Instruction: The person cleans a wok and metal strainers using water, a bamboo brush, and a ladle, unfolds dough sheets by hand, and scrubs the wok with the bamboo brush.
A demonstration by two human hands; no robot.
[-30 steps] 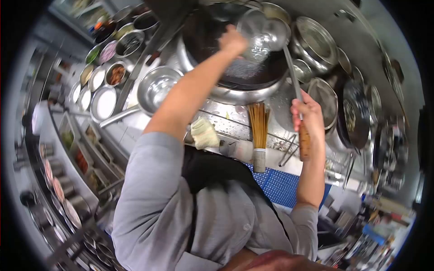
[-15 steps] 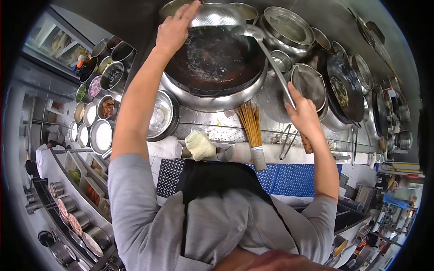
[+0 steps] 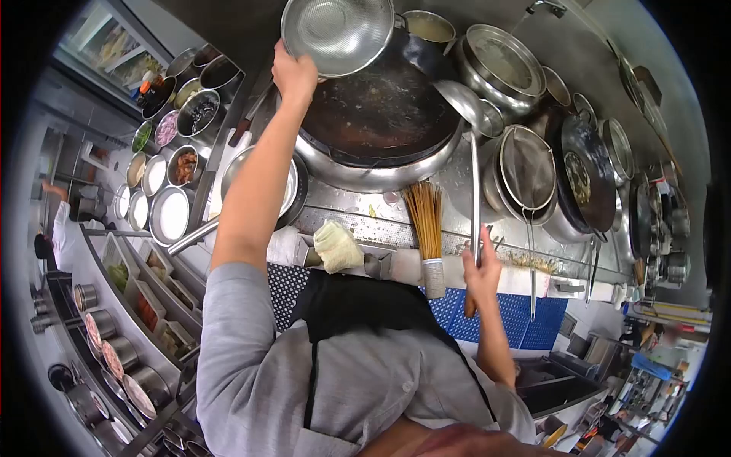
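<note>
My left hand (image 3: 295, 75) grips the rim of a perforated metal colander (image 3: 337, 32), raised over the far left edge of the dark wok (image 3: 381, 114). My right hand (image 3: 481, 273) is closed round the long handle of a metal ladle (image 3: 460, 101), whose bowl hangs by the wok's right rim. Some liquid shows in the wok. A bamboo brush (image 3: 425, 221) lies in front of the wok, and a folded yellowish cloth (image 3: 337, 246) rests on the counter's front edge to its left.
Left of the wok is a long-handled metal pan (image 3: 293, 186). Bowls of ingredients, one with white contents (image 3: 170, 216), stand farther left. A wire strainer (image 3: 527, 169) lies over a pot on the right, beside another dark wok (image 3: 582, 175). Several pots line the back right.
The colander has come up off the wok in my left hand, its mesh now in full view. My right hand has drawn back toward me, with the ladle's handle now nearly straight.
</note>
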